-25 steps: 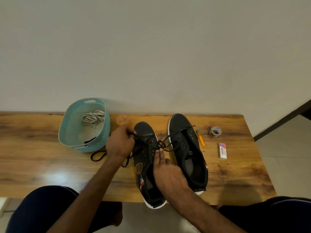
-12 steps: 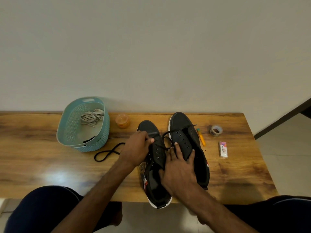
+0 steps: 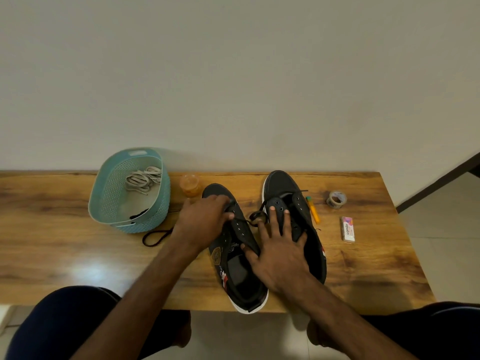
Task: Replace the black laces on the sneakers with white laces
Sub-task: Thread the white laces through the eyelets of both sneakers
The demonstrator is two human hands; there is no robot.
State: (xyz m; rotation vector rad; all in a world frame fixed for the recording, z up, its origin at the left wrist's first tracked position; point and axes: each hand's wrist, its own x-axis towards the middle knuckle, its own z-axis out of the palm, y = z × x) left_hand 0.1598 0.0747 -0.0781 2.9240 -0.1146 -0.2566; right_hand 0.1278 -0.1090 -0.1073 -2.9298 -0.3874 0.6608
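On the wooden table (image 3: 52,229), left of the left sneaker (image 3: 235,255), stood a teal basket (image 3: 109,203) holding the white laces (image 3: 144,179) in a loose bundle, with a dark scrap at its near wall. A black lace (image 3: 155,236) lay looped on the table just in front of the basket. An orange jar (image 3: 191,184) sat beside the left sneaker's toe. Both sneakers were black with white soles; the left one's heel hung over the table's near edge. The right sneaker (image 3: 285,188) lay just beside it, a black lace strand (image 3: 255,216) bridging the two.

The left hand (image 3: 202,222) curled over the left sneaker's forefoot, fingertips pinched on the strand at the eyelets. The right hand (image 3: 278,253) lay flat and spread wide, thumb on the left sneaker, fingers on the right sneaker's tongue, holding nothing.

The hands hid much of both shoes' lacing. Right of the sneakers lay an orange marker (image 3: 313,210), a tape roll (image 3: 336,200) and an eraser (image 3: 347,229).
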